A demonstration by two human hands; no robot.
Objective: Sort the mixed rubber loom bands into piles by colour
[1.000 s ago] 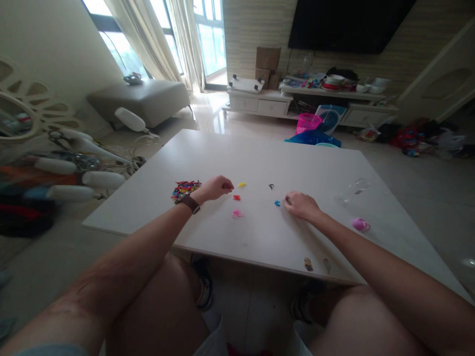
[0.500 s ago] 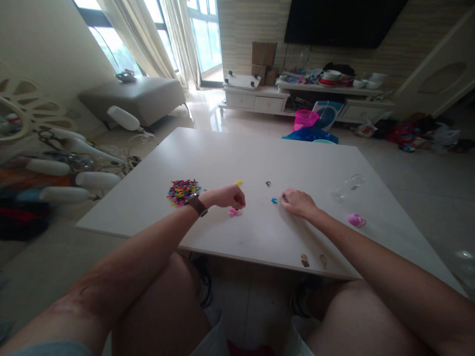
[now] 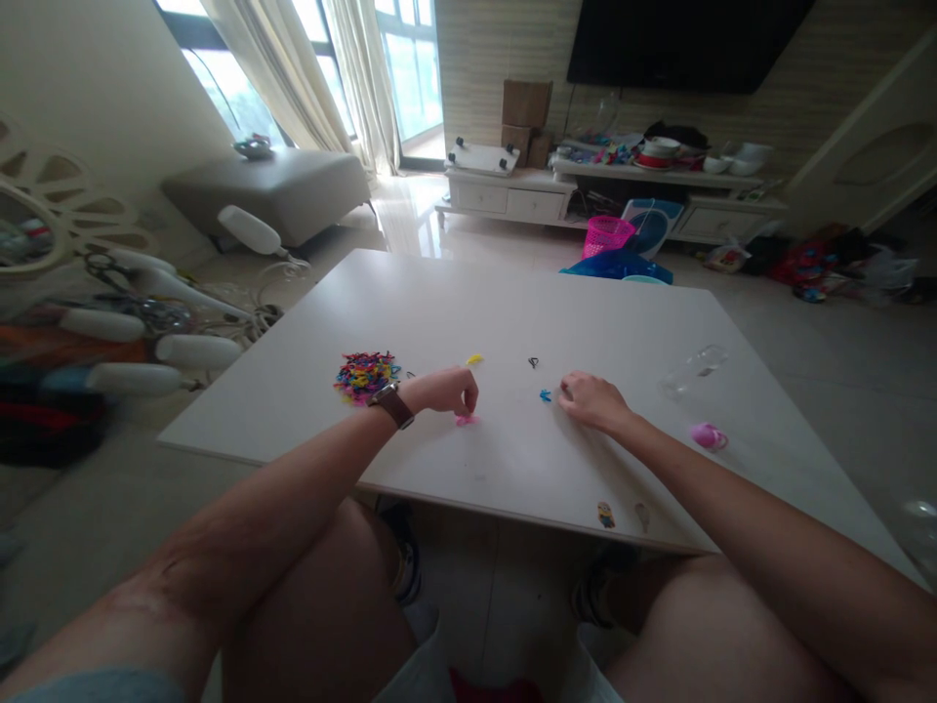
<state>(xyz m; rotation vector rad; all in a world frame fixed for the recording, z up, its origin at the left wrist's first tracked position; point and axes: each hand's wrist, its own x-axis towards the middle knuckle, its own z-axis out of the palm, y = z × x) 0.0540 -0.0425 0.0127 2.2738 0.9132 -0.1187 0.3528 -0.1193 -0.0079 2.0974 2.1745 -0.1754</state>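
Observation:
My left hand [image 3: 448,391], with a watch on its wrist, is closed in a pinch. Its fingertips point down at a few small pink pieces [image 3: 467,421] on the white table [image 3: 439,303]; whatever they grip is too small to make out. My right hand [image 3: 594,398] rests on the tabletop with curled fingers, closed, its fingertips hidden. Just left of it lie small blue pieces [image 3: 546,395]. Beyond the hands are yellow pieces [image 3: 475,359] and black pieces [image 3: 533,362]. A heap of small multicoloured pieces [image 3: 366,376] is beside my left wrist.
At the right of the table lie a clear plastic container [image 3: 707,363] and a pink-purple item [image 3: 707,435]. A small yellow cartoon figure [image 3: 605,515] is by the near edge. White lamp arms [image 3: 249,230] stand left of the table, and a pink basket [image 3: 607,234] beyond it.
My left hand has lowered, its fingertips now down at the pink pieces. My right hand stays in place. The whole view has shifted slightly.

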